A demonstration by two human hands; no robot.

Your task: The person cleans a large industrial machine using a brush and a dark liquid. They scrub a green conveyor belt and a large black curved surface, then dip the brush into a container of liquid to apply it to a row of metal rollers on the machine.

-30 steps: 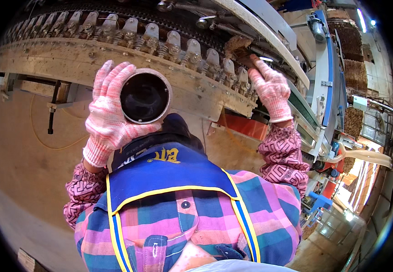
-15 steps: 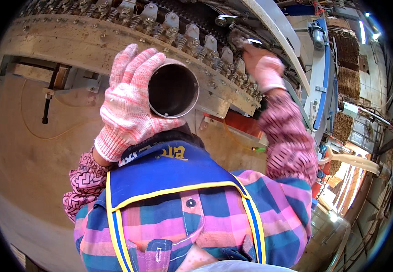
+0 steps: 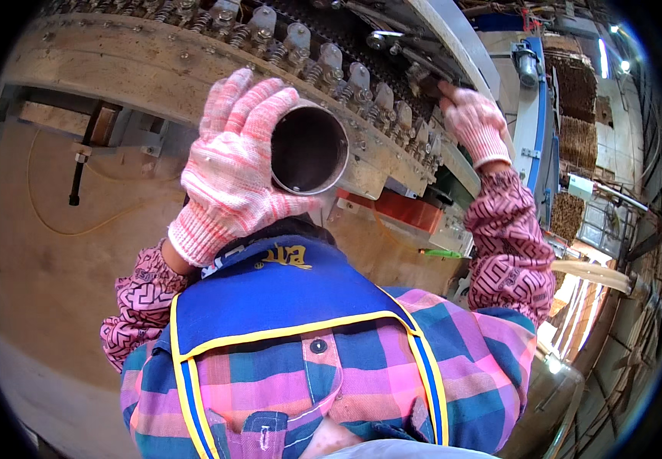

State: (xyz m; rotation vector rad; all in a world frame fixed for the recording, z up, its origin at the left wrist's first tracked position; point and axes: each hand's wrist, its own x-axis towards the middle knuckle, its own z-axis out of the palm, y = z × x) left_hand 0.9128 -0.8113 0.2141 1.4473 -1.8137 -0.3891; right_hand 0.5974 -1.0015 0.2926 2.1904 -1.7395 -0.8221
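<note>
metal cup held up in front of the machine

the metal cup [image 3: 309,149] is in the middle of the view, raised close to the camera, with its dark round opening facing us. it lies against the palm side of the left hand [image 3: 232,164], to the right of the palm. the hand wears a pink and white knitted glove. its fingers [image 3: 248,99] are stretched up and a little spread behind the left rim of the cup, and the thumb goes under the cup at the bottom edge. so the hand is wide open in shape, but it has the cup between thumb and fingers.

the right hand [image 3: 475,126], in the same kind of glove, is well apart from the cup, up at the right. its fingers are bent and they touch a small dark part on the machine [image 3: 193,61]. i cannot tell if it grips something there, because the fingertips are partly hidden.

behind the cup runs a row of metal clips with springs [image 3: 361,80] along the wooden edge of the machine. below, the person's blue apron [image 3: 285,294] lies over a pink checked shirt [image 3: 361,367].
</note>
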